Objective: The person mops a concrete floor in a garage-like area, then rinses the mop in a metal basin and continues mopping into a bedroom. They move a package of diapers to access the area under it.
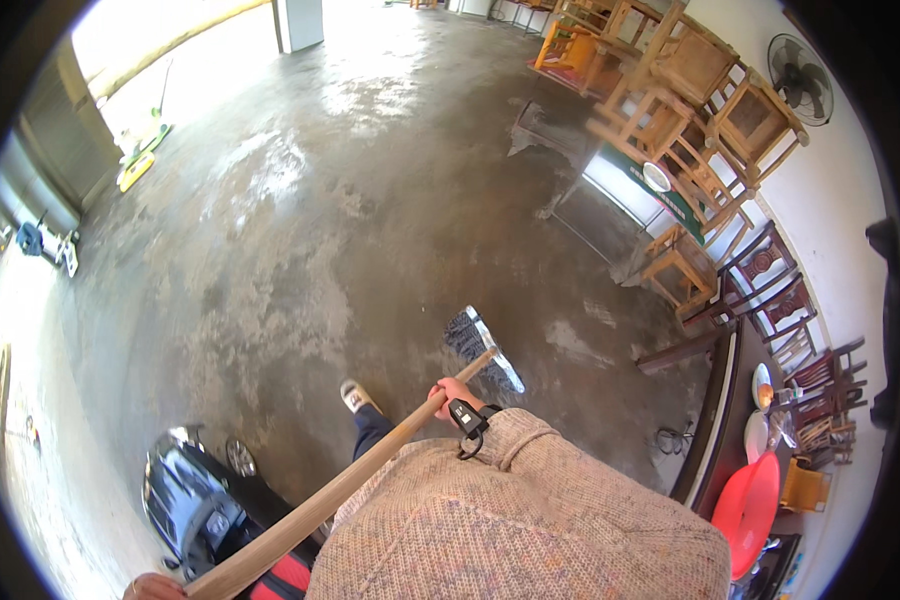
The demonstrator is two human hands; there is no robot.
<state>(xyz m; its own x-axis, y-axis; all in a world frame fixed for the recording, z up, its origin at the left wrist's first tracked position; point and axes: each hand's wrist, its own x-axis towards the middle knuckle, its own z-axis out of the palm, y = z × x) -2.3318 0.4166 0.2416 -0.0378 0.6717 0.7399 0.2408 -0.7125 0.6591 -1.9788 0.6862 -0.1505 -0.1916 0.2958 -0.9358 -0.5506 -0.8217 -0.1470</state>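
- While I stand on one damp floor (300, 270), its far right holds one green-edged table (690, 218), beyond the mop (370, 458), with pale print too small for me to read.
- One dark toy car (192, 505) sits left of the mop.
- One mop slants across me, its fringed head lying on the floor.
- One red basin (752, 512) stands right of the mop.
- My right hand (454, 398), forearm stretched forward, wraps tight round the mop's upper handle.
- My left hand (156, 588), low and partly cut off, clasps the mop's rear end.
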